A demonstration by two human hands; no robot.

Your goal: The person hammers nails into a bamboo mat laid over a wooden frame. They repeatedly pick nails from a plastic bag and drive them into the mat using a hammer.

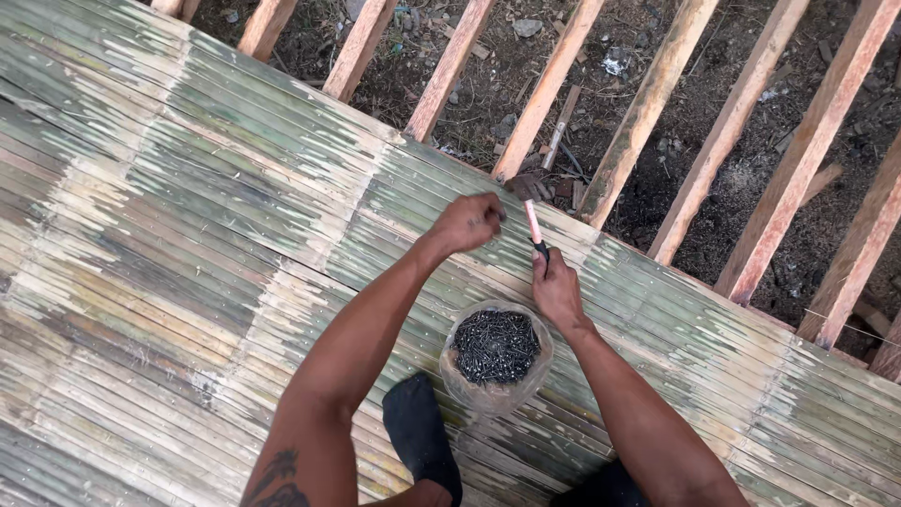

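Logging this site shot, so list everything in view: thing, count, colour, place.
Flattened bamboo floor: one, green and pale tan, across the left and centre.
Wooden joists: several, reddish brown, bare over the dirt at top right.
Dirt ground: dark, littered, showing between the joists.
Hammer: one, pinkish handle with a dark grip, at the floor's edge.
Tub of nails: one, clear, dark nails, between the forearms.
Sock-clad foot: one, black, bottom centre.
Left hand: pinched shut at the floor's edge.
Right hand: gripping the hammer.

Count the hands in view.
2. The left hand rests pinched on the bamboo floor near its edge; the right hand holds a hammer beyond the tub of nails. None look hidden.
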